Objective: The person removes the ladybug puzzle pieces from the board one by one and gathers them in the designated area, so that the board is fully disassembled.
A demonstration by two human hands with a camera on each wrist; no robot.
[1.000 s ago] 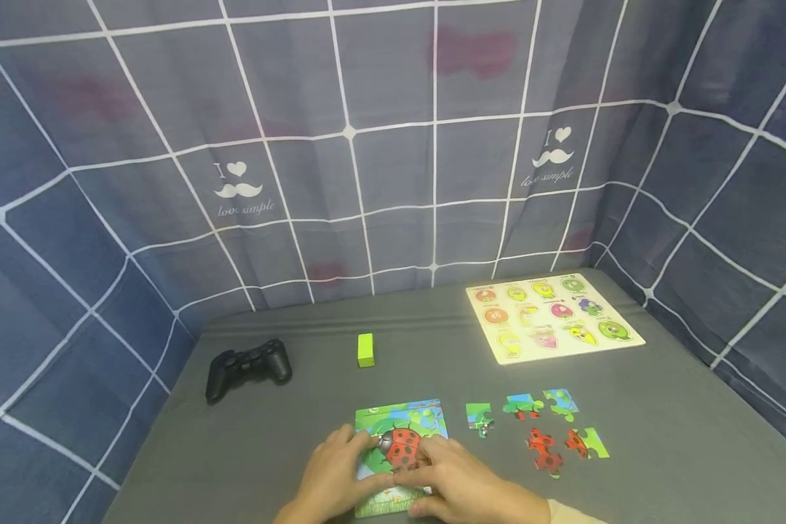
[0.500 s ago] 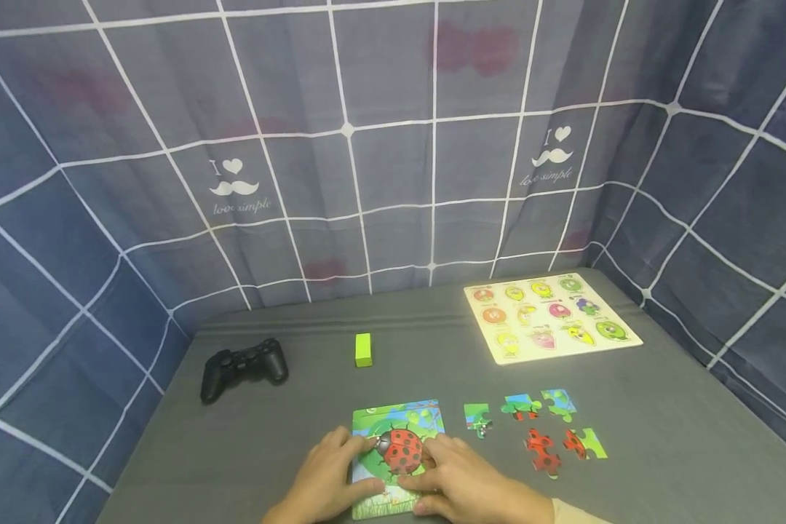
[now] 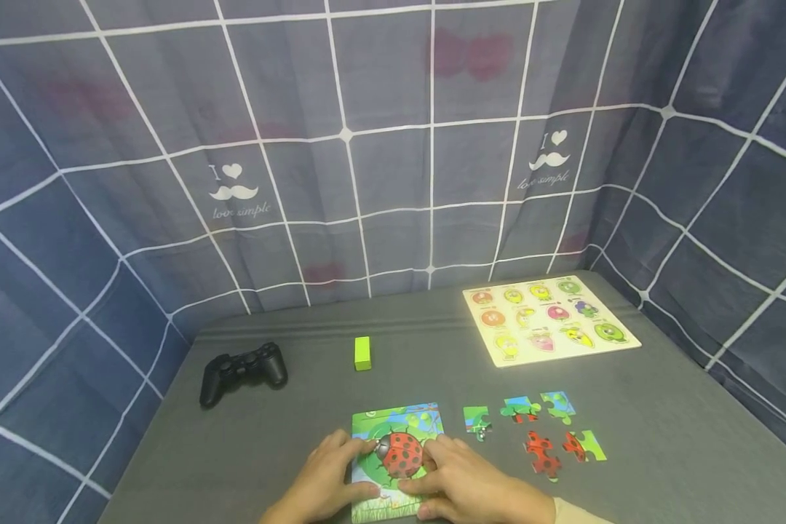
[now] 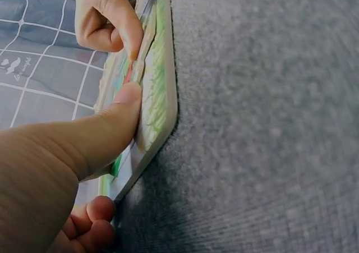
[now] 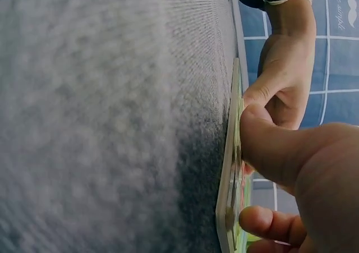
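A jigsaw board (image 3: 399, 418) with a ladybug picture (image 3: 402, 455) lies on the dark tabletop, close to the front edge of the head view. My left hand (image 3: 324, 473) reaches over its left side, index fingertip by the ladybug's head and thumb on the lower part. From the right, my right hand (image 3: 465, 480) presses on the board, thumb just below the ladybug and index finger bent at its right side. In the left wrist view, the left thumb (image 4: 120, 113) lies on the board's face. Several loose jigsaw pieces (image 3: 542, 455) lie to the right of the board.
Behind the loose pieces lies a cream board of fruit pictures (image 3: 553, 320). A lime green block (image 3: 362, 353) stands beyond the jigsaw board, and a black game controller (image 3: 244, 372) is at the left. A checked curtain (image 3: 393, 175) surrounds the tabletop at back and sides.
The left hand and its thumb have shifted slightly left, away from the right thumb. More of the ladybug shows between the hands. The loose pieces have stayed put.
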